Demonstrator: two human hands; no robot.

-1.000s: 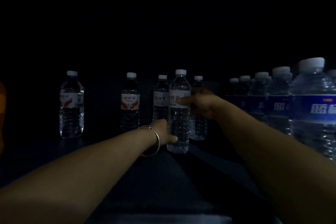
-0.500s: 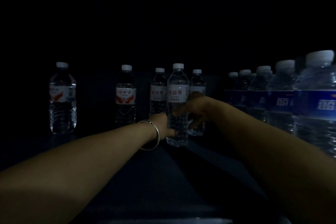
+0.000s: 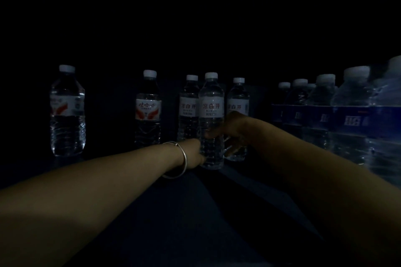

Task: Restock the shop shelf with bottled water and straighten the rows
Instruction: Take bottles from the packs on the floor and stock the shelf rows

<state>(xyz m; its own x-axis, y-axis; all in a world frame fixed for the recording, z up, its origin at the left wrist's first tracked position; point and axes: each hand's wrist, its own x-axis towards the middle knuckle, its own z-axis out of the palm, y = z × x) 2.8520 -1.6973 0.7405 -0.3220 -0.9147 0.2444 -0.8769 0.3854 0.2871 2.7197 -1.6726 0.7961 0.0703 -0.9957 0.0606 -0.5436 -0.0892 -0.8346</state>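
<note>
Sliding lower on bottle (image 3: 211,119), right hand (image 3: 233,130)

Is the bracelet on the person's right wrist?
No, the silver bracelet circles the left wrist, just behind the left hand that holds the base of the front bottle.

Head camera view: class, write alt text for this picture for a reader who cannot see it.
On a dark shelf, two hands hold one upright white-labelled water bottle: the left hand low, the right hand at mid-height. More bottles stand behind it, red-labelled bottles left, blue-labelled bottles right.
</note>
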